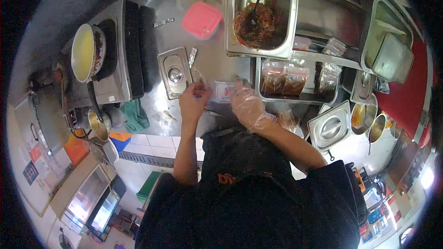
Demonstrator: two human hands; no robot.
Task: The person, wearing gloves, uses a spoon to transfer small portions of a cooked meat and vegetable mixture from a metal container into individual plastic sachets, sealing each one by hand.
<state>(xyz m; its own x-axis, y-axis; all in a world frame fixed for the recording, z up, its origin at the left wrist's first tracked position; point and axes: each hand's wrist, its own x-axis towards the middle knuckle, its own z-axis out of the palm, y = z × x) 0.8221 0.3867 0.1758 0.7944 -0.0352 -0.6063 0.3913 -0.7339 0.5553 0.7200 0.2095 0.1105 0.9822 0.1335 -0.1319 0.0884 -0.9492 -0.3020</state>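
Observation:
My bare left hand (194, 101) has its fingers bent together over the steel counter, at the lower right corner of a small steel pan lid (174, 73); something thin and clear appears at its fingertips. My right hand (248, 105), in a clear plastic glove, is at the right end of a small white packet (223, 91) with red print. Whether it grips the packet is unclear. Above my right hand stands a deep steel pan (227, 24) of reddish-brown chunky food (256, 24) with a dark-handled utensil in it. Right of the glove, a steel tray holds filled zip bags (294, 81).
A pink-lidded container (201, 20) stands behind the small lid. At left, a white pot (83, 53) with yellow contents sits on a stove, its handle towards me, beside a green cloth (136, 116). A steel lid (330, 126) and bowls line the right edge.

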